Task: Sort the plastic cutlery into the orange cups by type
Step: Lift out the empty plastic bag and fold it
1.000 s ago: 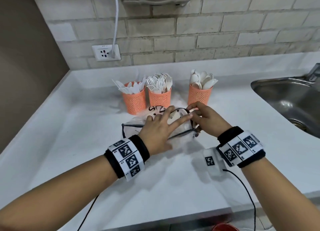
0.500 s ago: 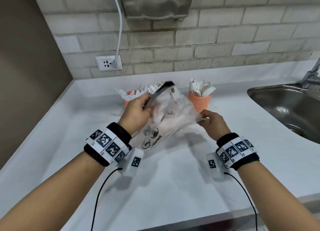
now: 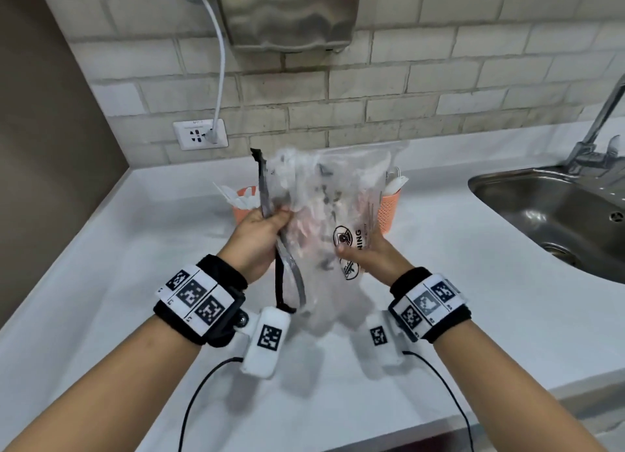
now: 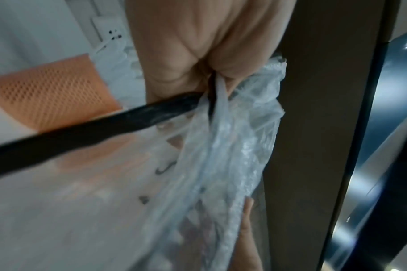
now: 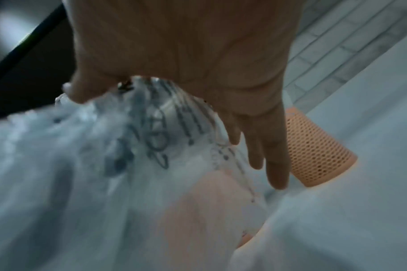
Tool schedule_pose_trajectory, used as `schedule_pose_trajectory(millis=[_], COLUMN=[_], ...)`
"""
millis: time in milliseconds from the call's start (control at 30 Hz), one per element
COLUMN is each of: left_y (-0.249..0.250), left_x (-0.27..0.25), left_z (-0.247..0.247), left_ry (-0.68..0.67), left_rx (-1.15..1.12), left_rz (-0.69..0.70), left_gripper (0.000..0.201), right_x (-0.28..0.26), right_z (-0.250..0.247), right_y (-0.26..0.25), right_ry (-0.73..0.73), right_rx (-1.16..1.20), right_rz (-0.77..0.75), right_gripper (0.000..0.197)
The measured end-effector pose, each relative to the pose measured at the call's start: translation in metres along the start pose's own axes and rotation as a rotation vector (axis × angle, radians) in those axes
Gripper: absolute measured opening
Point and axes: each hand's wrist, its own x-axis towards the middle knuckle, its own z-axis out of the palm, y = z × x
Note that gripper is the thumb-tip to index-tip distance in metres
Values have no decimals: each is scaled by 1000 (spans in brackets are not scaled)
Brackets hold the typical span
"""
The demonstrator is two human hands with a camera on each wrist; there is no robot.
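The sorting looks nearly finished, as far as I can judge. The orange cups stand at the back of the white counter (image 3: pixel 101 282). The left cup (image 3: pixel 241 208) holds white cutlery (image 3: pixel 233 196), and the right cup (image 3: pixel 387 211) holds white pieces too; the middle cup is hidden behind the plastic bag (image 3: pixel 331 221). No loose cutlery lies on the counter that I can see. I cannot tell whether something remains inside the bag, because the plastic is crumpled and blurred.

The left hand (image 3: pixel 262 236) grips the bag at its black zip strip (image 3: pixel 263 187), fingers curled around it. The right hand (image 3: pixel 370 253) pinches the printed side of the bag between thumb and fingers.

One second ago the bag lay flat on the counter under both hands, in front of the three cups. Half a second ago it was already lifted and tilted. Now it hangs almost upright, higher, and it covers the middle cup completely.
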Motion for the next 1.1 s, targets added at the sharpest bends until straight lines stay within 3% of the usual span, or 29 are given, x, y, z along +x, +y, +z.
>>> schedule_pose_trajectory(millis=[67, 133, 200, 333, 400, 500, 533, 633, 700, 767, 833, 933, 1000, 1067, 1100], left_y=[-5, -6, -7, -19, -24, -27, -28, -28, -27, -26, -25, -24, -28, -31, -33], left_x=[0, 2, 6, 11, 9, 12, 13, 16, 14, 7, 4, -11, -24, -34, -36], left_z=[6, 9, 8, 8, 11, 9, 7, 5, 10, 17, 18, 12, 9, 9, 10], left_ry=[-66, -31, 2, -200, -215, -109, -55, 48, -8, -59, -19, 258, 364, 285, 186], left_rx=[16, 162, 329, 427, 424, 367, 363, 500, 583, 606, 730, 1187, 1243, 1155, 1094], left_rz=[-19, 65, 133, -6, -32, 21, 60, 190, 232, 275, 341, 381, 465, 360, 198], left_gripper=[22, 16, 18, 44, 40, 25, 29, 42, 39, 36, 44, 63, 59, 45, 43], right_x=[2, 0, -5, -9, -8, -6, -5, -3, -3, 1, 1, 2, 1, -2, -4], right_z=[6, 9, 10, 12, 9, 1, -2, -7, -6, -5, -5, -11, -16, -21, -23], right_y=[1, -3, -9, -16, -15, -14, -14, -15, -18, -19, -24, -26, -27, -29, -31], right_ry=[-59, -141, -219, -338, -346, -240, -172, -19, 4, 54, 151, 329, 406, 435, 424], right_rx=[34, 97, 171, 189, 153, 148, 151, 218, 200, 187, 243, 321, 357, 384, 413], right_rz=[-9, -37, -77, -101, -90, -80, -87, -137, -173, -177, -147, -99, -101, -119, -128], right_gripper=[104, 84, 85, 79, 70, 46, 48, 93, 105, 73, 45, 32, 32, 28, 25])
